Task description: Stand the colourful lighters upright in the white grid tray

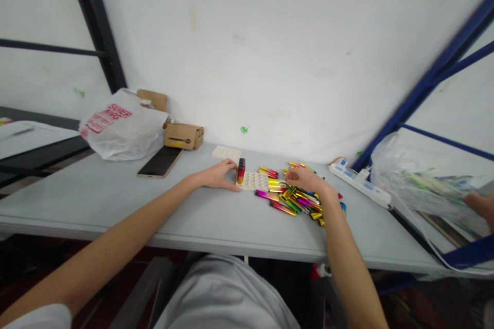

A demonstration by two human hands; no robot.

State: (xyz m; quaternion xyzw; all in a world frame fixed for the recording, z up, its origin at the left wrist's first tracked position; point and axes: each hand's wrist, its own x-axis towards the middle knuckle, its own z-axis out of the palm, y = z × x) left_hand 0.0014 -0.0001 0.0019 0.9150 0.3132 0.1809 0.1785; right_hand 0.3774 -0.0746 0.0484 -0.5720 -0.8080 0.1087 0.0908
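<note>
Right now we spread our left hand (219, 175) wide at the left end of a white tray (258, 181), thumb by its near left corner, fingers curving toward its far left corner. Just beside those fingers, a short row of red-and-yellow tubes (241, 175) with dark tops stands upright along the tray's left edge; round hollows fill the surface to their right. The tray sits around the middle of a grey table (216, 216), between front and back edges. Off its right edge lies a loose pile of shiny coloured tubes (295, 198), and over the pile's far side we bend our right hand (304, 179), fingers pointing down; they are too small and blurred here, so we cannot fairly tell whether they grip a tube. Near the table's back edge lies a second white tray (227, 152). Toward the back left corner we see a cardboard box (184, 136), a dark-screened phone (160, 161) and a white plastic bag (125, 126). A power strip (360, 185) runs along the right edge.
</note>
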